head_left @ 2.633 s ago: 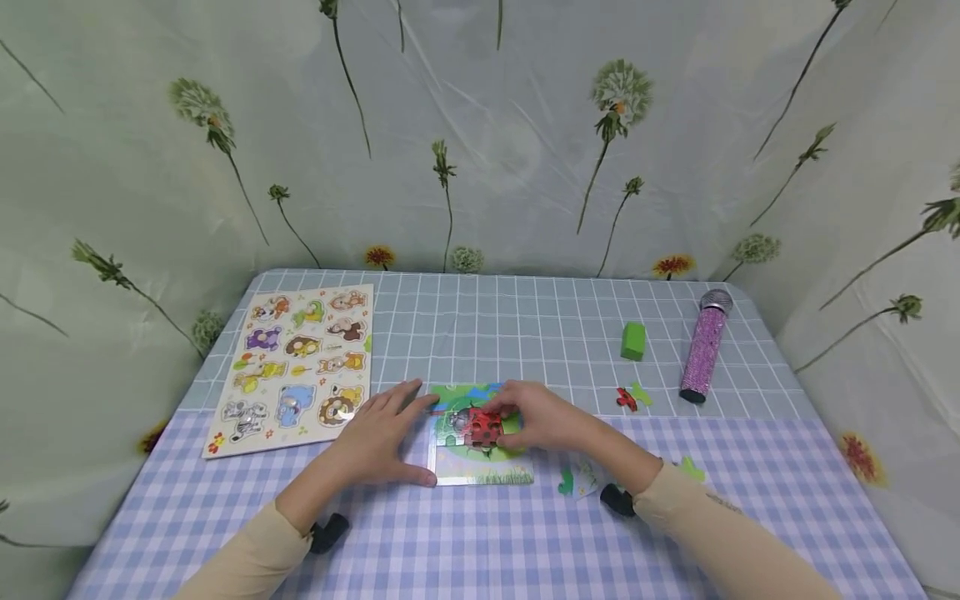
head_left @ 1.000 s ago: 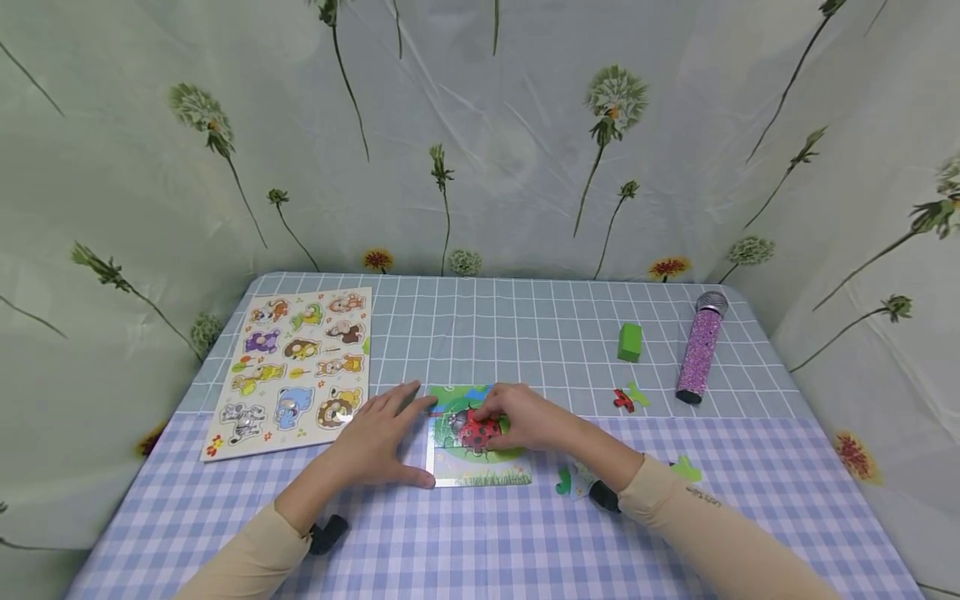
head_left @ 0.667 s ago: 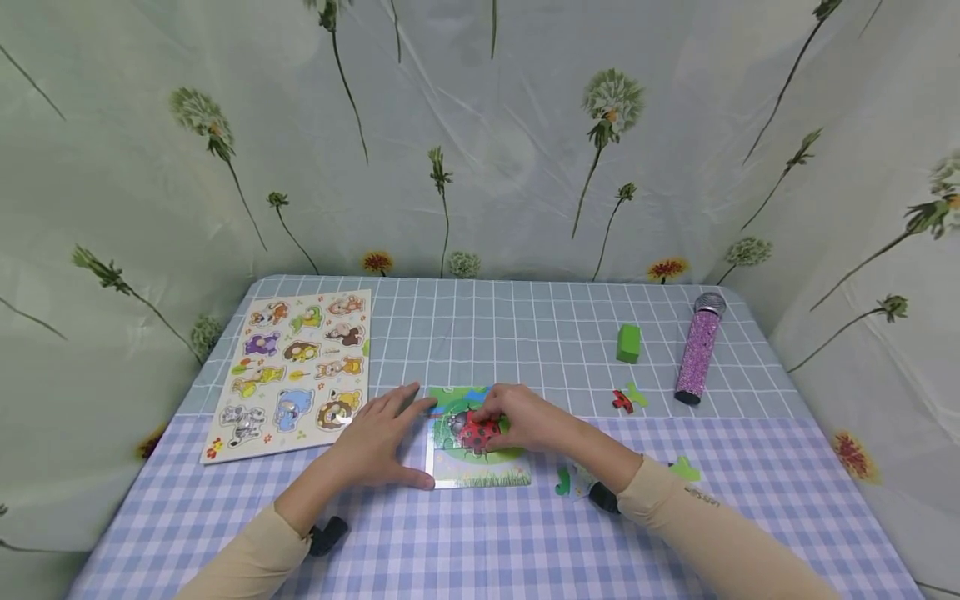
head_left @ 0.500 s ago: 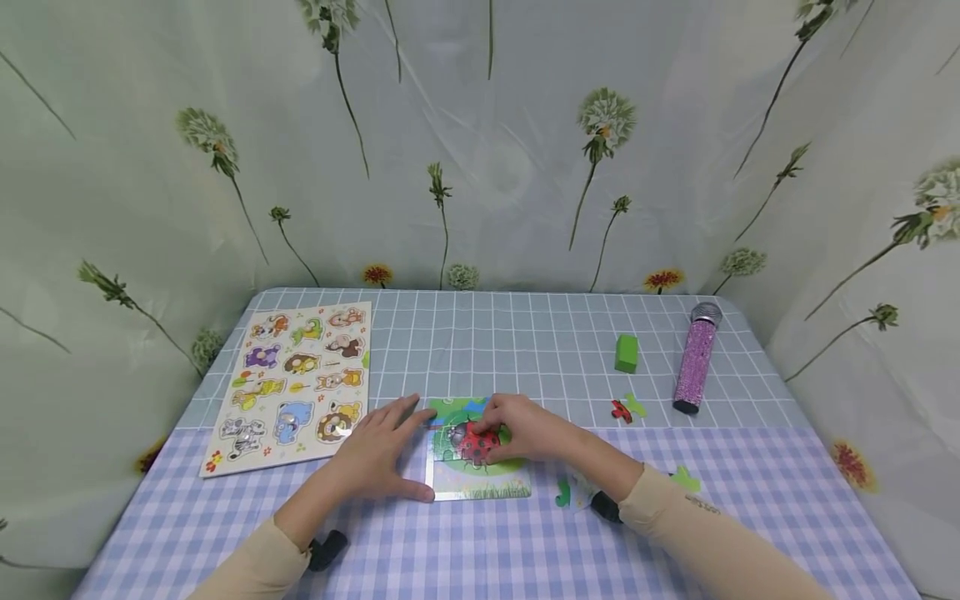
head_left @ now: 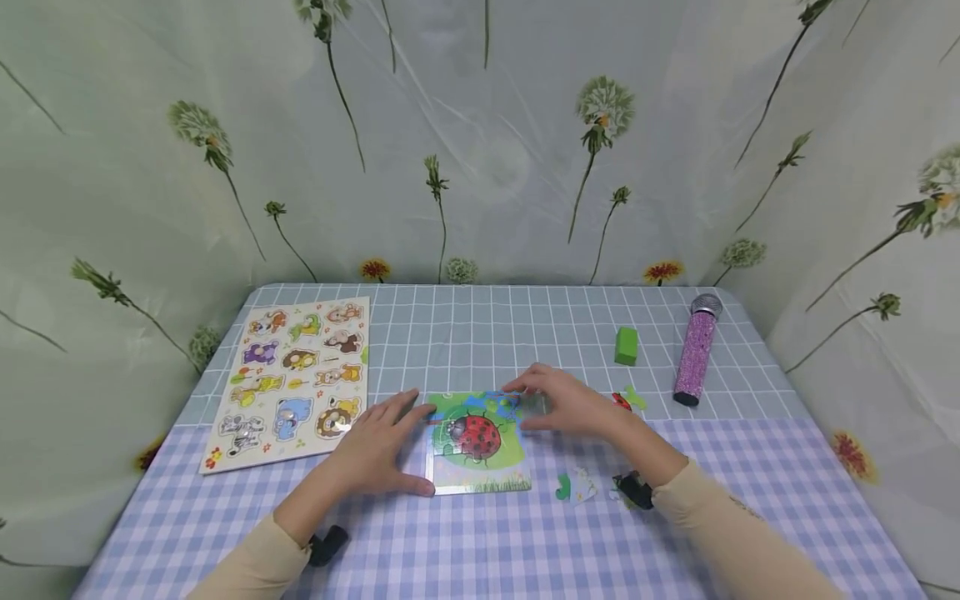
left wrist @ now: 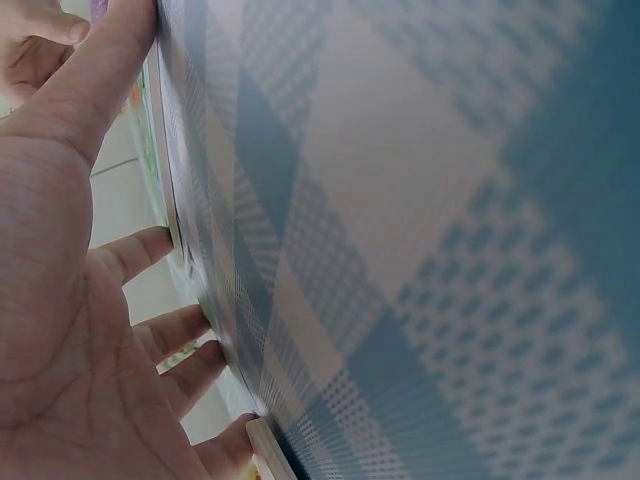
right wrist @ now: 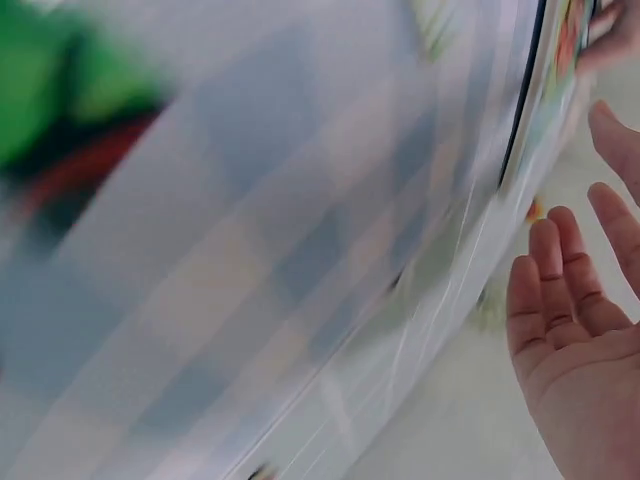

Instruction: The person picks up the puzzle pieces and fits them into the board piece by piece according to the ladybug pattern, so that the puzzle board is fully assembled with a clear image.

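Animal board [head_left: 310, 398] at left, green block [head_left: 626, 346] and purple microphone [head_left: 694, 352] right.

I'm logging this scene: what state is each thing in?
Ladybug puzzle, flat, apparently unfinished
Left hand, spread at the puzzle's left edge
Right hand, holding nothing
Loose pieces, scattered beside the puzzle
Animal board, lying flat
Microphone, lying on its side
Green block, untouched
Backdrop, hanging, creased
Tablecloth, spread out

The right hand [right wrist: 583, 345] shows its palm at the right edge, fingers loosely extended, near a thin board [right wrist: 541, 95] with a colorful top, seen nearly edge-on. Beside the board, part of the left hand [right wrist: 618, 42] enters the top right corner. Blue-and-white checked cloth [right wrist: 270, 200] slants across the view; a blurred green, red and black shape [right wrist: 85, 95] fills the upper left.
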Demonstrator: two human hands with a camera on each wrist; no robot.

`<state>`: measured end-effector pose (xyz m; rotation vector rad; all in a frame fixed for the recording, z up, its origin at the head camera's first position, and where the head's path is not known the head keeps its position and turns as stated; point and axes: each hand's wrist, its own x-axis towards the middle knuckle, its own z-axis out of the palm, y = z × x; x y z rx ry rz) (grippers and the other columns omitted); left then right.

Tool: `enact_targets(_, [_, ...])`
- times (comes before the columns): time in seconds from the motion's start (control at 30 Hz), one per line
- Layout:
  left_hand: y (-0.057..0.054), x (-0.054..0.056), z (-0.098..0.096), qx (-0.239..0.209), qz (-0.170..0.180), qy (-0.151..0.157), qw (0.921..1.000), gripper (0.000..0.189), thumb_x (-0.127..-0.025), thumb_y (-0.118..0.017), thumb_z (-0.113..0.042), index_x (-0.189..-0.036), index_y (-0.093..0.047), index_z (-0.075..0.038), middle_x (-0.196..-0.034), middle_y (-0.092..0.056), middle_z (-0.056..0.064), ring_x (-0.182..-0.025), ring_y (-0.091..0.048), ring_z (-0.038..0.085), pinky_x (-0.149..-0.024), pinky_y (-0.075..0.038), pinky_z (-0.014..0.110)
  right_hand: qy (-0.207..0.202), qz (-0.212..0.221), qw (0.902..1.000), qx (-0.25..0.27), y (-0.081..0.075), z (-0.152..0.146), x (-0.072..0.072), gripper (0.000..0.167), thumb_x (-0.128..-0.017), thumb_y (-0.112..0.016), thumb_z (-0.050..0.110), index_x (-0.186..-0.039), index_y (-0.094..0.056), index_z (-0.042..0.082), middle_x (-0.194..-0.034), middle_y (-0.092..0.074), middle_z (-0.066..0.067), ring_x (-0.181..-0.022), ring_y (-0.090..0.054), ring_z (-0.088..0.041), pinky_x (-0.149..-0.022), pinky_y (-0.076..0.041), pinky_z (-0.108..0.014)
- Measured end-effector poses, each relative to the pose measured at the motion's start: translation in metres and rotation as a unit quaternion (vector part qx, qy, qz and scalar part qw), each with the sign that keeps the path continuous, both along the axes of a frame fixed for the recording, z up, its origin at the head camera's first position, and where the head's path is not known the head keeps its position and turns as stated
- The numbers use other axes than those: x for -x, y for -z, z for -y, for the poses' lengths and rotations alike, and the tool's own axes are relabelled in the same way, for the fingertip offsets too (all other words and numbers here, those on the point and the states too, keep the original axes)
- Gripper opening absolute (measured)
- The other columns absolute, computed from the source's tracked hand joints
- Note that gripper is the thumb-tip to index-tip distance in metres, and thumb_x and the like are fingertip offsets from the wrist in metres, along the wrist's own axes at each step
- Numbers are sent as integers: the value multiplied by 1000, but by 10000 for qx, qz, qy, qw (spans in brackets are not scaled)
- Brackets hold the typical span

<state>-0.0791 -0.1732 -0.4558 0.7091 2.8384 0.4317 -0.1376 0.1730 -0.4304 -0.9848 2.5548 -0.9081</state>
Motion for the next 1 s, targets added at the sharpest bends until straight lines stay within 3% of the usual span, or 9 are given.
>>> enact_targets(0.2, [4, 1, 2, 34, -21, -1, 10000, 120, -69, -86, -79, -164, -43, -20, -174, -34, 20, -155, -40, 50, -122, -35, 74, 609, 38, 9981, 76, 0, -40, 5, 55, -89, -88, 14, -141, -69, 9, -135, -68, -13, -118, -68, -34, -103, -57, -57])
enact_targets(0.5, [5, 1, 3, -2, -51, 23, 10000, 119, -69, -86, -79, -164, -44, -20, -173, -34, 20, -154, -41, 51, -122, -36, 74, 1210, 192, 9921, 289, 1, -93, 6, 60, -92, -87, 18, -146, -64, 6, -146, -65, -19, -124, -66, -42, -99, -58, -58])
enact_targets(0.7, [4, 0, 2, 2, -38, 13, 10000, 119, -70, -87, -77, -164, -43, -19, -173, -34, 21, -154, -40, 51, -122, -35, 74, 1551, 335, 9872, 166, -1, -112, 4, 61, -94, -85, 22, -147, -63, 4, -147, -63, -22, -130, -62, -46, -105, -56, -63])
enact_targets(1.0, [3, 1, 2, 58, -58, 31, 10000, 119, -70, -85, -79, -164, -43, -19, -173, -34, 21, -154, -41, 51, -122, -36, 73, 1677, 481, 9847, 26, -6, -127, -4, 67, -93, -86, 23, -149, -59, -1, -149, -57, -33, -132, -59, -54, -109, -53, -67])
